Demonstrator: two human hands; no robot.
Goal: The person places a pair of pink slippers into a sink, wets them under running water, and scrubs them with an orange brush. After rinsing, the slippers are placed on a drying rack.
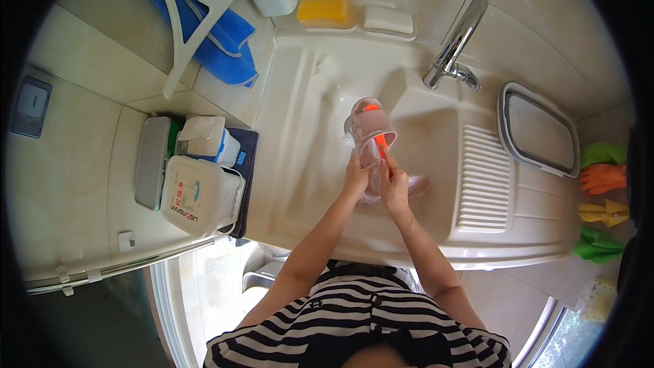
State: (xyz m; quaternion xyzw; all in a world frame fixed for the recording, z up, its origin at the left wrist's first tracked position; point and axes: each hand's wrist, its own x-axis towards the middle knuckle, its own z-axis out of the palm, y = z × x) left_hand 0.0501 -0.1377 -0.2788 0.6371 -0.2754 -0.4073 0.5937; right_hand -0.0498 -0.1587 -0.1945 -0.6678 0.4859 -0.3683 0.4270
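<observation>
A pink slide sandal with suds on it is held over the basin of a white laundry sink. My left hand grips the edge of its sole near the heel. In my right hand is the orange handle of a brush; it runs under the sandal's strap, and its orange end shows at the toe opening. The strap hides the middle of the brush. Below my hands, a second pink sandal lies in the basin, partly covered by my right hand.
A chrome faucet rises at the back right. The ribbed washboard and a grey-rimmed collapsible basin are on the right. Soap bars sit along the back ledge. Plastic tubs stand left; rubber gloves hang far right.
</observation>
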